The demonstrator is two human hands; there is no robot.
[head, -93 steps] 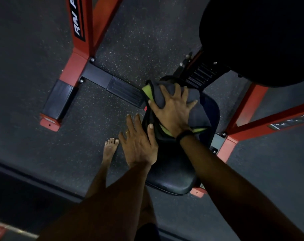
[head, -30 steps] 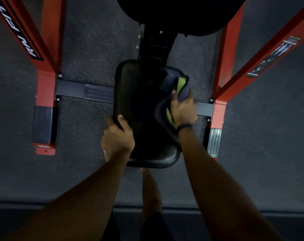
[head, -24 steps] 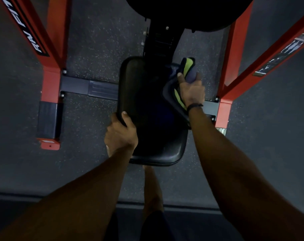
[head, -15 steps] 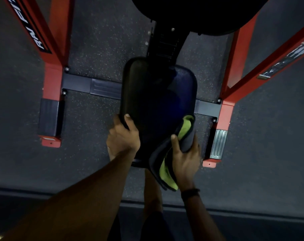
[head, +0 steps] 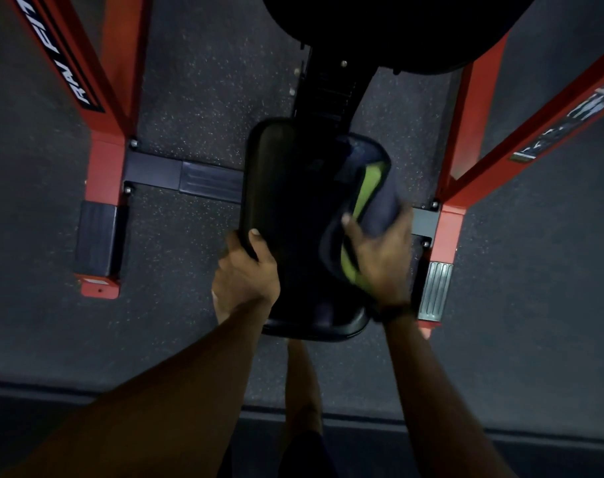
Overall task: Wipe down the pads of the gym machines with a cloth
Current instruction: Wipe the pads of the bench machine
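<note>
Nearest us, our left hand curls over the near left edge of the black padded vinyl seat, thumb on top, its grip holding the pad steady. Just across, our right hand clutches the bunched dark grey cloth with the lime-green lining, its grip wrapped round the fabric, which lies against the seat's right side and drapes over that edge. We judge the step in hand to be wiping the right flank of this seat pad. The next move calls for a firm drag of the cloth along that edge, then across the untouched centre and left. Beyond the seat, the large black upper pad awaits, flanked by the red steel frame on the speckled rubber floor.
</note>
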